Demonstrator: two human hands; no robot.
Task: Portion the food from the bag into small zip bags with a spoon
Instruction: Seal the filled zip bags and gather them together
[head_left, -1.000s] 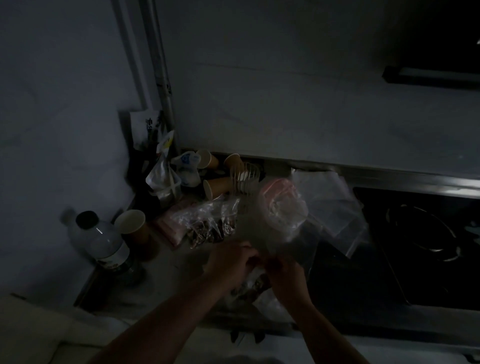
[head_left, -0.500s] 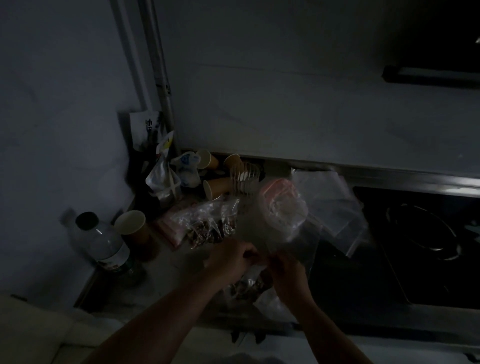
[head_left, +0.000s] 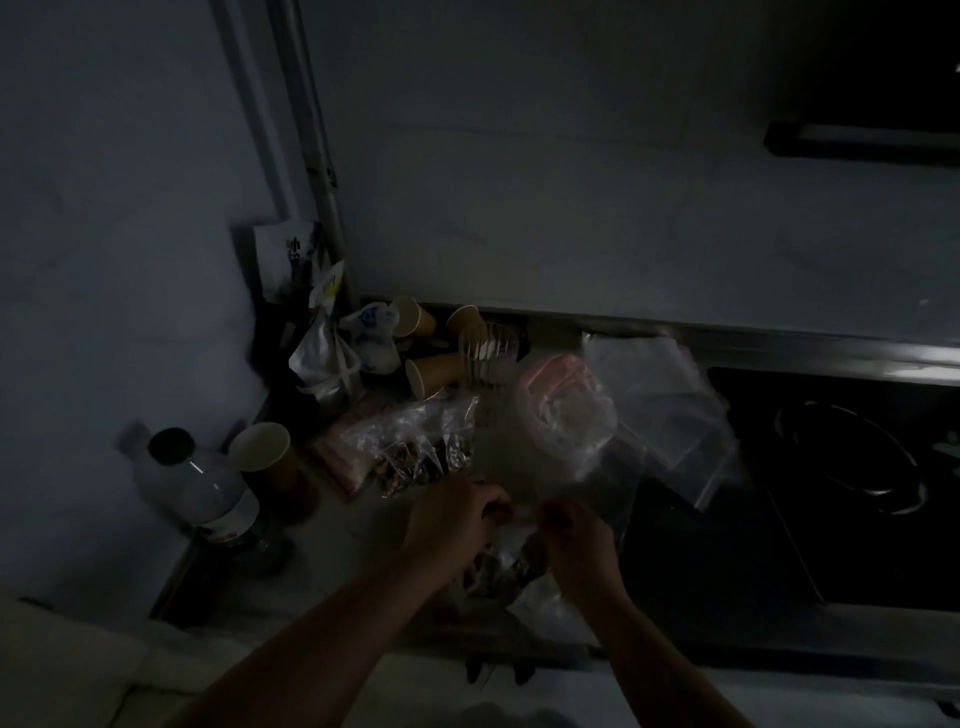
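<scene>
The scene is very dark. My left hand (head_left: 451, 525) and my right hand (head_left: 579, 545) meet over the counter and both pinch the top edge of a small clear zip bag (head_left: 506, 564) that holds dark food pieces. Behind them lies a larger clear bag of the same dark food (head_left: 415, 457). A clear bag with a pink-rimmed round thing inside (head_left: 561, 410) stands just beyond my hands. Spare empty zip bags (head_left: 660, 405) lie to the right of it. No spoon can be made out.
A plastic bottle with a black cap (head_left: 202, 483) and a paper cup (head_left: 262, 452) stand at the left. More paper cups (head_left: 431, 371) and packets (head_left: 327, 353) crowd the back corner. A black stove (head_left: 852, 467) fills the right side.
My hands have shifted slightly along the top of the small bag; the rest of the counter is unchanged.
</scene>
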